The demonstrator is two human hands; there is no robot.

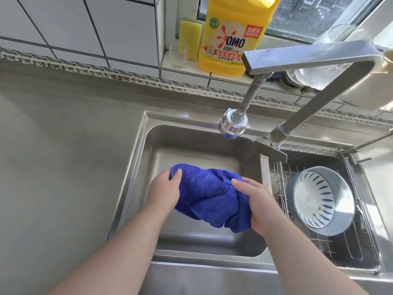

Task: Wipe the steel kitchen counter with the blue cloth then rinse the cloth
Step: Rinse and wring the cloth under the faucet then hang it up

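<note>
Fingers: left hand (164, 189) and right hand (258, 204) both curl round the blue cloth (209, 195), thumbs on top.
Location: held bunched over the sink (138, 158), below the faucet head (232, 124) — no water visible.
Handling: soft, limp, light — probably heavier wet; grip bunched ends.

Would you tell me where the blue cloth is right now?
In the head view the blue cloth is bunched over the left sink basin, gripped between the left hand and right hand, below the faucet head.
</note>
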